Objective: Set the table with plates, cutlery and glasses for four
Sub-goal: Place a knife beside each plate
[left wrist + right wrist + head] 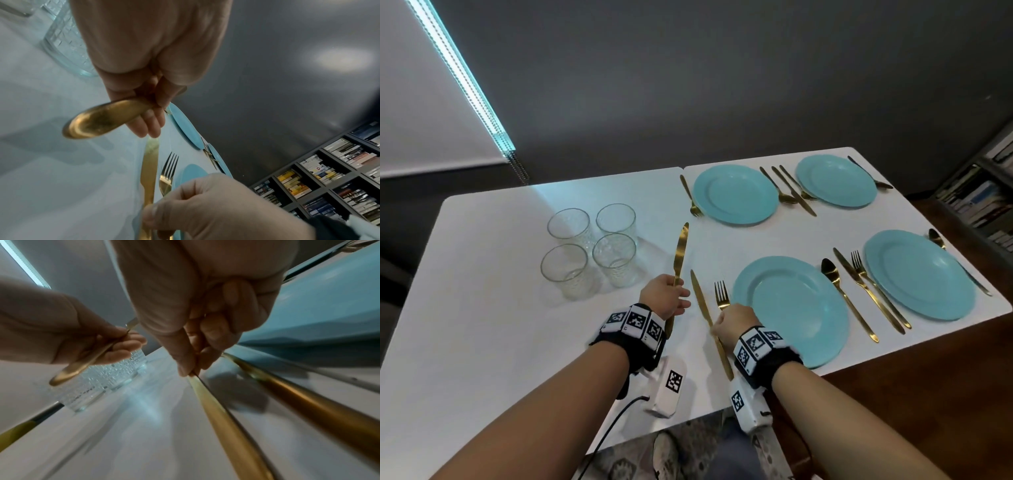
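Several turquoise plates lie on the white table (pixel 500 308), the nearest plate (pixel 791 308) just right of my hands. My left hand (pixel 674 291) grips a gold knife (pixel 680 253) by the handle, above the table with its blade pointing away; the handle end (pixel 98 123) sticks out below the fingers. My right hand (pixel 717 323) pinches a second gold knife (pixel 700 298) that lies flat left of the nearest plate; in the right wrist view thumb and forefinger meet on this knife (pixel 216 410). A gold fork (pixel 722 294) lies between that knife and the plate.
Several clear glasses (pixel 589 250) stand grouped left of the held knife. The other plates (pixel 917 274) have gold cutlery beside them. A bookshelf (pixel 983 198) stands at the right. The table's near edge (pixel 688 421) is close to my wrists.
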Demonstrator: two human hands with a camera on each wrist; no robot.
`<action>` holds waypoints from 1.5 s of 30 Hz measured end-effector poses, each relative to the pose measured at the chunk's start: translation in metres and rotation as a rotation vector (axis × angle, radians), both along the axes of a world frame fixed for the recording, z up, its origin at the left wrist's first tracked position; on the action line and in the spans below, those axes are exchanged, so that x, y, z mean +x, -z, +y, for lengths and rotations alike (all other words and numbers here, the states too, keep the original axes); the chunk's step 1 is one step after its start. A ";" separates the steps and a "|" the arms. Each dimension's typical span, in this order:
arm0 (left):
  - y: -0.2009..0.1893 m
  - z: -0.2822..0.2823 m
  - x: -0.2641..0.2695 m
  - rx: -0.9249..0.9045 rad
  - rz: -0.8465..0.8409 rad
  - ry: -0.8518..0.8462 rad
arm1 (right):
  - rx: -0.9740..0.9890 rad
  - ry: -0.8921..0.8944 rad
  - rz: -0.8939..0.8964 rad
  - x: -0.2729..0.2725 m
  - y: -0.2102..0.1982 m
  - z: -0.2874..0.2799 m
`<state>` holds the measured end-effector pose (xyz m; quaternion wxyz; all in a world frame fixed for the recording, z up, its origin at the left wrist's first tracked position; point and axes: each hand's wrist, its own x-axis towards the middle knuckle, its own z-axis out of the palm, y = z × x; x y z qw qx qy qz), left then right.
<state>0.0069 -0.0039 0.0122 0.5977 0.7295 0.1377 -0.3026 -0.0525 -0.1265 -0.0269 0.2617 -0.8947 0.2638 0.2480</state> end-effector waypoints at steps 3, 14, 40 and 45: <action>0.002 0.002 0.000 0.012 -0.011 0.025 | -0.018 0.024 0.012 -0.001 0.003 0.001; 0.009 -0.002 0.001 0.031 -0.036 0.029 | -0.048 0.118 0.009 -0.007 0.011 -0.002; 0.008 -0.006 0.023 0.079 -0.055 0.073 | -0.031 0.089 -0.099 0.000 -0.033 -0.018; 0.001 -0.017 0.039 0.089 -0.075 0.088 | -0.013 -0.129 -0.350 0.039 -0.073 -0.021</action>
